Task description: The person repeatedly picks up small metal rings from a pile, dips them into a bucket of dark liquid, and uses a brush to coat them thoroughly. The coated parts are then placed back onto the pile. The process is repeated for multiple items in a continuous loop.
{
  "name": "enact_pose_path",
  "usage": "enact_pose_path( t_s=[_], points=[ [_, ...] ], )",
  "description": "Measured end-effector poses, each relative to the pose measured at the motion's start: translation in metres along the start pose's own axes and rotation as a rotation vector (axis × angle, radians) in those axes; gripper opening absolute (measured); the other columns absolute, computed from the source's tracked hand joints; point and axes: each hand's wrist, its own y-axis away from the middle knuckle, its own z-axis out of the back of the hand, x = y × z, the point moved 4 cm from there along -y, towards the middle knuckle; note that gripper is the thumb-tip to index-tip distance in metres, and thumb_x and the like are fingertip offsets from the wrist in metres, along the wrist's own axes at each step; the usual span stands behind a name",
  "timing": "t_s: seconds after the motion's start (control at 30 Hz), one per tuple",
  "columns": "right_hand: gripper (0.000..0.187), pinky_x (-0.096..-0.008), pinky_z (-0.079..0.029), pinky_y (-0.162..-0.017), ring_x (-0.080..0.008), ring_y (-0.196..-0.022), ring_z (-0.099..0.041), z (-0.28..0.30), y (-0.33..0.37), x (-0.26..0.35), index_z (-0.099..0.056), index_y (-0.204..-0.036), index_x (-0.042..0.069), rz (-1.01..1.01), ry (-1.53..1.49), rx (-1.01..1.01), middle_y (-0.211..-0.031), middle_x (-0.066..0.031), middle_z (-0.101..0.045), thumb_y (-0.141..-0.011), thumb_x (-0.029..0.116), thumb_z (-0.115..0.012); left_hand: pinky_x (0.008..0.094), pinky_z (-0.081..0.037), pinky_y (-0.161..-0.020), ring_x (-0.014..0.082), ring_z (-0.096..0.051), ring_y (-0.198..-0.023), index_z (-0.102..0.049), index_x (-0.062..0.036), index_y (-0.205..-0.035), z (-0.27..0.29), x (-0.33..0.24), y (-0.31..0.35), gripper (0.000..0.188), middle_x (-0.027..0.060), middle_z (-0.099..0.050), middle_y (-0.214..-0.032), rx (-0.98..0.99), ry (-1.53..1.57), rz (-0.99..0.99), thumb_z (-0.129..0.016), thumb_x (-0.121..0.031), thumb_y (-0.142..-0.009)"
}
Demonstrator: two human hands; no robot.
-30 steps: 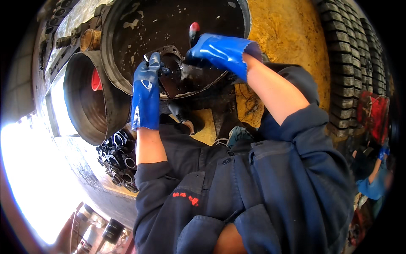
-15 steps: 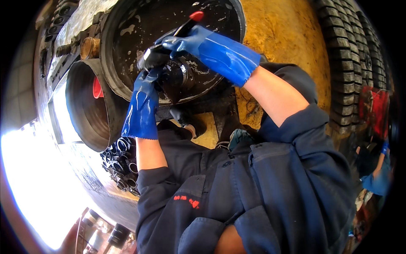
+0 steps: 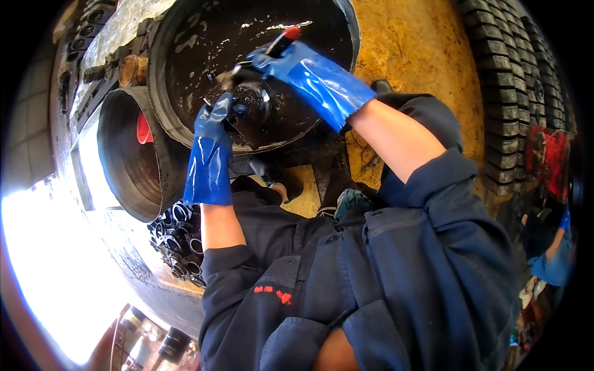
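Note:
Both my hands wear long blue rubber gloves over a wide round basin (image 3: 354,38) of dark, wet-looking liquid. My right hand (image 3: 279,60) is closed round a brush with a black, red-tipped handle (image 3: 284,41). The brush's bristles (image 3: 225,79) point left, just above my left hand. My left hand (image 3: 213,119) has its fingers closed on a dark, wet metal part with a ring-shaped end (image 3: 263,99). Much of that part blends into the dark basin, so its full shape is unclear.
A large open metal cylinder (image 3: 127,167) with a red object (image 3: 143,128) inside lies left of the basin. Dark ring-ended metal parts (image 3: 176,241) are piled nearer me. Big tyres (image 3: 502,86) stand at the right, and another person's blue sleeve (image 3: 549,267) shows there.
My right hand has shifted slightly, and the brush head has lifted off beside my left hand, its bristles now showing. My left hand still grips the metal part, almost in place.

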Motion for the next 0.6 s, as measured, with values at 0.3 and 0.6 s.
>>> enact_pose_path(
  t_s=[0.3, 0.6],
  points=[
    [0.026, -0.0399, -0.054, -0.08, -0.0295, -0.089, -0.072, 0.012, 0.006, -0.035, -0.071, -0.105, 0.001, -0.14, -0.123, -0.129, -0.095, -0.0161, -0.074, -0.095, 0.025, -0.064, 0.0319, -0.055, -0.076, 0.0171, -0.068, -0.081, -0.069, -0.0045, -0.113, 0.005, 0.01, -0.013, 0.025, 0.0052, -0.073, -0.097, -0.039, 0.009, 0.009, -0.075, -0.019, -0.094],
    [0.022, -0.0344, -0.054, -0.075, -0.0191, -0.081, -0.069, -0.024, 0.03, 0.014, -0.068, -0.111, 0.002, -0.158, -0.855, 0.098, -0.096, -0.0131, -0.072, -0.1, 0.01, -0.051, 0.0335, -0.056, -0.072, 0.0184, -0.068, -0.078, -0.069, -0.0052, -0.112, 0.035, 0.034, -0.039, 0.031, 0.0058, -0.072, -0.094, -0.082, -0.061, 0.125, -0.073, -0.032, -0.097]
  ],
)
